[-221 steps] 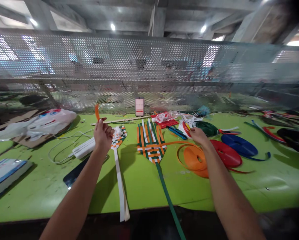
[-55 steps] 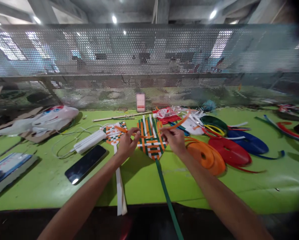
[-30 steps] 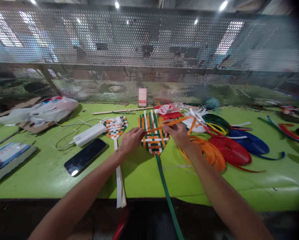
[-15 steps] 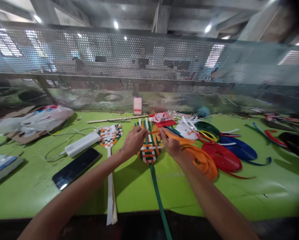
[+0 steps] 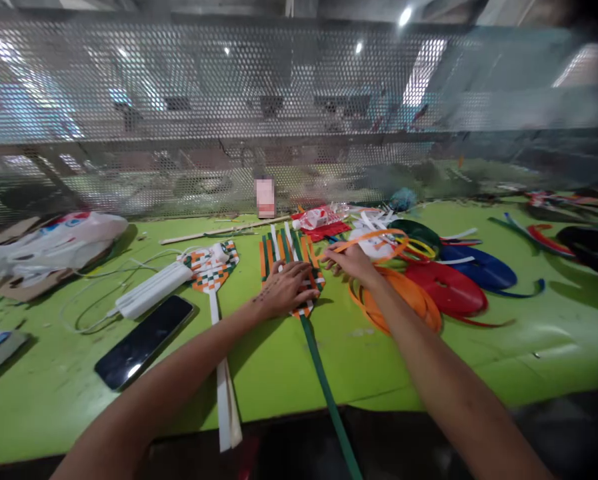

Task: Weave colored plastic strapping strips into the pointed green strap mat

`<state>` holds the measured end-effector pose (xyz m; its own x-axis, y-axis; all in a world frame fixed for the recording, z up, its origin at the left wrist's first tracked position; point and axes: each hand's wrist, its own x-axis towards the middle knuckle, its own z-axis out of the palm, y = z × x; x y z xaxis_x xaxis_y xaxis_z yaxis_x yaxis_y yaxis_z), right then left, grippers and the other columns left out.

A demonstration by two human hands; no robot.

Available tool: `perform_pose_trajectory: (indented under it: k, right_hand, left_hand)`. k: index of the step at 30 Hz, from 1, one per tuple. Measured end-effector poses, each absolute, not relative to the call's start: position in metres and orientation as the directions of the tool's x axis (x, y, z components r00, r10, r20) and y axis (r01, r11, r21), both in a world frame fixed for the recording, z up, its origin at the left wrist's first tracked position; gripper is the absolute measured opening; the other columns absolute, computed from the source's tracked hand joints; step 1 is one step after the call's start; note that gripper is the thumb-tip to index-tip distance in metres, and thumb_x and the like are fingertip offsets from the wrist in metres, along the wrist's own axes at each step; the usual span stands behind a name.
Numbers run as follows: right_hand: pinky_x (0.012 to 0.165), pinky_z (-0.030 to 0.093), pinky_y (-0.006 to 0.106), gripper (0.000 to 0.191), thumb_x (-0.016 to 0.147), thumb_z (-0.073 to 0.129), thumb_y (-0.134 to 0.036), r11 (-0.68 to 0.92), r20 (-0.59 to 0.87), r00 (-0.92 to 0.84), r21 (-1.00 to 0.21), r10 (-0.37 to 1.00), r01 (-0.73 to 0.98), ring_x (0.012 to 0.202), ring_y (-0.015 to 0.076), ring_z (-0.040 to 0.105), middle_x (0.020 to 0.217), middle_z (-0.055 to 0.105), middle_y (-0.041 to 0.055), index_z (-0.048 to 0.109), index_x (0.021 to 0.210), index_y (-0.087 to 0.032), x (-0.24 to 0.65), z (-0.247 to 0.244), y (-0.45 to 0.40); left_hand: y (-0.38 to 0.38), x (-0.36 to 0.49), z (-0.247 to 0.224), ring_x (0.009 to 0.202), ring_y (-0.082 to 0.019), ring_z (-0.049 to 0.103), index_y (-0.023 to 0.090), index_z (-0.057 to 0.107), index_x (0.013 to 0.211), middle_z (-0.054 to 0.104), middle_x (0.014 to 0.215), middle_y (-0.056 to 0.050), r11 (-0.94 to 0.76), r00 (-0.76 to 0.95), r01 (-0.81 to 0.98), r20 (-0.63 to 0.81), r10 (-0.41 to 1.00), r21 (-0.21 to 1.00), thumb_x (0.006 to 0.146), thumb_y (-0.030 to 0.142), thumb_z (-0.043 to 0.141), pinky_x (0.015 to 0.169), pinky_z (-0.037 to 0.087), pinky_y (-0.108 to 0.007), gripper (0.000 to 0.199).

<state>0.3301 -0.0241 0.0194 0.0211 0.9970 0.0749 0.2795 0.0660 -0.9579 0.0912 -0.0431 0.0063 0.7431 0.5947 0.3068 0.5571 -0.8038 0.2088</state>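
My left hand (image 5: 289, 290) lies flat with fingers spread on a woven piece (image 5: 267, 259) of green, orange and white plastic strips, covering its middle. Loose strip ends stick out at its far side, and a long green strip (image 5: 323, 380) runs from its pointed near end over the table edge. My right hand (image 5: 347, 259) is just right of the weave, fingers closed on an orange strip (image 5: 379, 235) that loops back over the hand. Beside my right forearm lies the orange coil (image 5: 409, 300). A finished-looking smaller weave (image 5: 213, 263) with white tails lies to the left.
Left are a black phone (image 5: 143, 341), a white power strip (image 5: 153, 290) with a cable and a plastic bag (image 5: 89, 237). Red (image 5: 449, 290) and blue (image 5: 493, 268) coils lie right. A red plastic packet (image 5: 323, 228) and perforated metal screen (image 5: 179, 153) are behind.
My left hand has come down from the orange strip and flattened over the weave. My right hand has shifted slightly right with the orange strip, which now loops up. The camera view has tilted down.
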Motion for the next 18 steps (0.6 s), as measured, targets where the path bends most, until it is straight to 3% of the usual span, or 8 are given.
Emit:
perform_pose_trajectory:
  k: [7,13,18]
  right_hand:
    - [0.046,0.047,0.021,0.007,0.085,0.072,-0.025,0.007,0.052,0.063,-0.82,0.997,0.572,0.051,0.0142,0.063,0.059,0.067,0.0001,0.069,0.088,-0.019,0.326,0.017,-0.027]
    - [0.053,0.047,0.023,0.003,0.085,0.068,-0.023,0.093,0.142,0.031,-0.784,0.989,0.614,0.057,0.0142,0.065,0.072,0.071,0.0005,0.068,0.086,-0.021,0.321,0.01,-0.024]
    - [0.06,0.047,0.027,0.004,0.085,0.066,-0.024,0.119,0.17,0.014,-0.742,0.985,0.66,0.059,0.0154,0.062,0.069,0.068,0.0001,0.068,0.083,-0.021,0.318,0.013,-0.025]
  left_hand:
    - [-0.04,0.092,0.003,0.135,-0.029,0.053,0.025,0.059,0.142,0.06,0.148,-0.01,-0.794,0.75,0.56,0.263,0.607,0.237,0.103,0.066,0.038,0.114,0.026,-0.051,0.06]
    - [-0.039,0.093,0.001,0.139,-0.029,0.05,0.026,0.057,0.142,0.057,0.151,-0.01,-0.797,0.753,0.55,0.265,0.603,0.251,0.103,0.065,0.037,0.114,0.026,-0.051,0.059]
    - [-0.037,0.092,-0.003,0.139,-0.028,0.049,0.027,0.052,0.149,0.055,0.153,-0.009,-0.797,0.761,0.55,0.245,0.601,0.249,0.104,0.064,0.035,0.112,0.029,-0.05,0.061]
